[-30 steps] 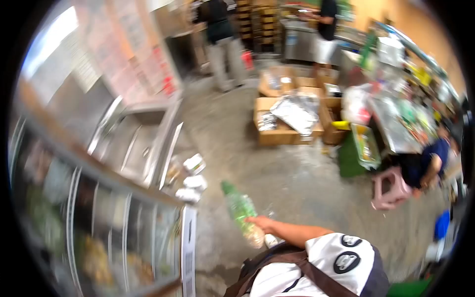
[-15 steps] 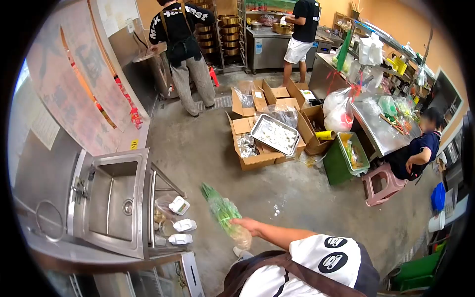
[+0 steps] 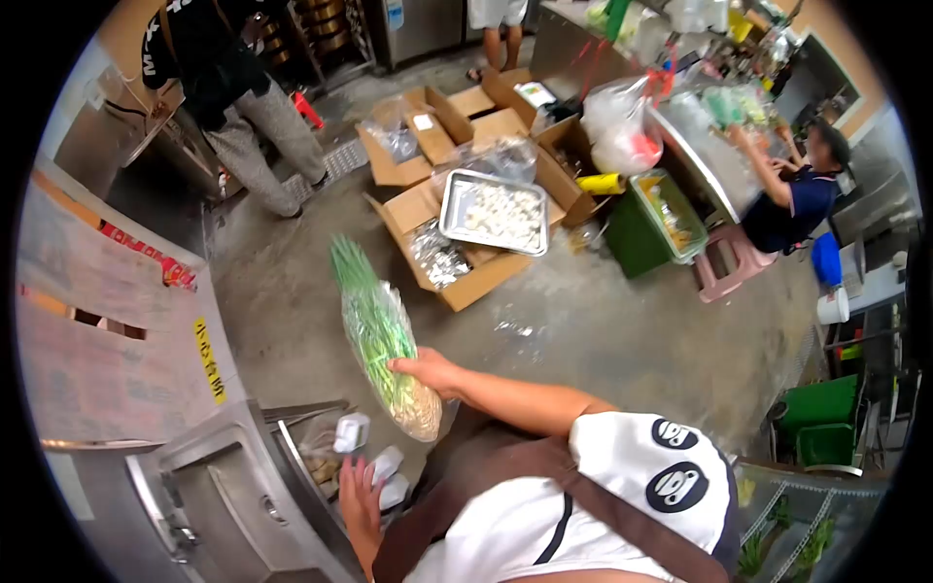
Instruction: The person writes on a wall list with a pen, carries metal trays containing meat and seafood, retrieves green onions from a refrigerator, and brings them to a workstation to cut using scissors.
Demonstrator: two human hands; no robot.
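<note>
A clear plastic bag of long green stalks (image 3: 374, 335), with pale root ends at the bottom, hangs above the concrete floor. My right hand (image 3: 428, 372) is wrapped round its lower part, the arm reaching in from the right. At the lower left my left hand (image 3: 362, 494) is raised with its fingers apart and nothing in it. Just beyond that hand, white containers (image 3: 352, 432) stand on the floor beside the steel sink (image 3: 228, 496).
A metal tray (image 3: 496, 212) of white pieces rests on open cardboard boxes (image 3: 457, 287). Behind are a green bin (image 3: 637, 238) and a pink stool (image 3: 724, 267) with a seated person (image 3: 797, 199). Another person (image 3: 228, 87) stands at the upper left.
The view has turned, and the sink now lies lower in it. My left hand has come into view. The seated person's arms now reach over the table. The bag stays in my right hand.
</note>
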